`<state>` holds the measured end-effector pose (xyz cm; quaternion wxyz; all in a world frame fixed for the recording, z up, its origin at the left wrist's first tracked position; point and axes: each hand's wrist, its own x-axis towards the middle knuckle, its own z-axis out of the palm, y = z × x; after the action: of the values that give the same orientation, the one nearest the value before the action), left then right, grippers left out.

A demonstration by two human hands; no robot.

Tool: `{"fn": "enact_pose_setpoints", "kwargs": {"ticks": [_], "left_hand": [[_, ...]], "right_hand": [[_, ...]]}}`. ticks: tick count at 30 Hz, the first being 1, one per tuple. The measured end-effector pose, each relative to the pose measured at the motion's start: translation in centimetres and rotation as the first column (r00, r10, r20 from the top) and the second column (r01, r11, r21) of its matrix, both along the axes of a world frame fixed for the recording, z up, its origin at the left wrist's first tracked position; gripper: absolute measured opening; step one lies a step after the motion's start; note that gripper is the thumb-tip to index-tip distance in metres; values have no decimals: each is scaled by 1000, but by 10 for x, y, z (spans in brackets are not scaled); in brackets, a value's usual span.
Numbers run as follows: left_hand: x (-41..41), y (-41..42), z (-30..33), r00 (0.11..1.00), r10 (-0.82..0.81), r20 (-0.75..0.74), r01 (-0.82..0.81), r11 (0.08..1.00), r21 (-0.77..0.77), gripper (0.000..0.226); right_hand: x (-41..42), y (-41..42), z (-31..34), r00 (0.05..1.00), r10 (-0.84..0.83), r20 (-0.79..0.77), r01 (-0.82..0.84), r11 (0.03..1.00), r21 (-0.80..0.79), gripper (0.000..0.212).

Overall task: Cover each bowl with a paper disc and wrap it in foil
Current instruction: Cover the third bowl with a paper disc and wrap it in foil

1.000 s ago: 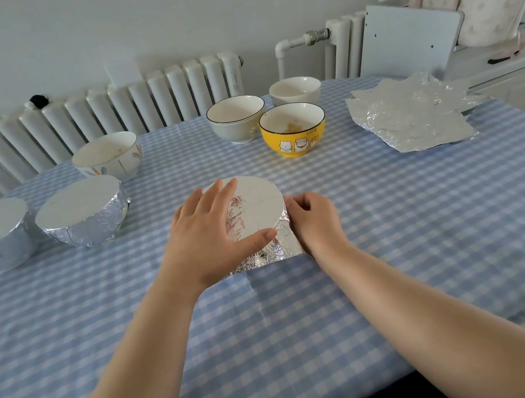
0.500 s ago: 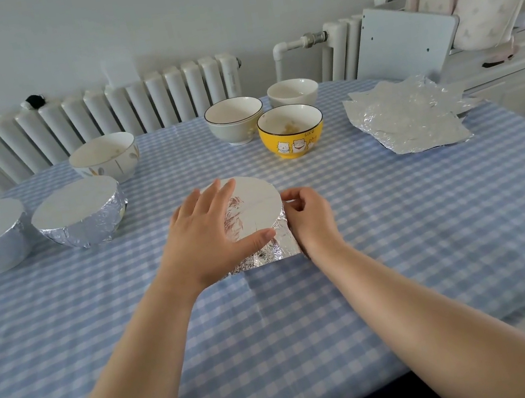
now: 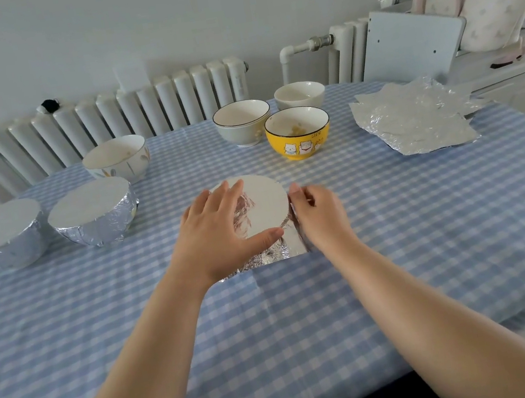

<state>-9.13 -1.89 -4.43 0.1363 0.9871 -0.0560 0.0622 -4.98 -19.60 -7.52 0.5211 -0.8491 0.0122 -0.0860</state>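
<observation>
Fingers [image 3: 220, 202] of the left hand [image 3: 221, 233] lie straight and spread on the paper disc [image 3: 265, 203] that caps the bowl at mid tabletop [image 3: 401, 245], while the right hand [image 3: 319, 215] curls at the bowl's right side and seems to pinch the foil [image 3: 291, 246] there, though its fingertips are partly hidden. Two foil-wrapped bowls [image 3: 93, 215] sit to the left; beyond them stand a white bowl [image 3: 115, 159], a grey bowl [image 3: 241, 122], a yellow bowl [image 3: 298, 132] and a small bowl [image 3: 299, 95], with loose foil sheets [image 3: 414, 117] at far right.
</observation>
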Motion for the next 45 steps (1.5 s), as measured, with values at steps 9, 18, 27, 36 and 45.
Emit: {"fn": "enact_pose_setpoints", "kwargs": {"ticks": [9, 18, 27, 36, 45], "left_hand": [[-1, -2, 4, 999, 13, -38, -11, 999, 44, 125], [-1, 4, 9, 992, -27, -125, 19, 998, -66, 130], [-4, -5, 11, 995, 54, -88, -61, 995, -77, 117], [-15, -27, 12, 977, 197, -79, -197, 980, 5, 128], [14, -9, 20, 997, 69, -19, -68, 996, 64, 93]], "right_hand": [[-9, 4, 9, 970, 209, 127, -214, 976, 29, 39], [-14, 8, -4, 991, 131, 26, -134, 982, 131, 33], [4, 3, -1, 984, 174, -31, -162, 958, 238, 20], [21, -4, 11, 949, 305, -77, -279, 929, 244, 20], [20, -3, 12, 958, 285, -34, -280, 953, 115, 21]]}}
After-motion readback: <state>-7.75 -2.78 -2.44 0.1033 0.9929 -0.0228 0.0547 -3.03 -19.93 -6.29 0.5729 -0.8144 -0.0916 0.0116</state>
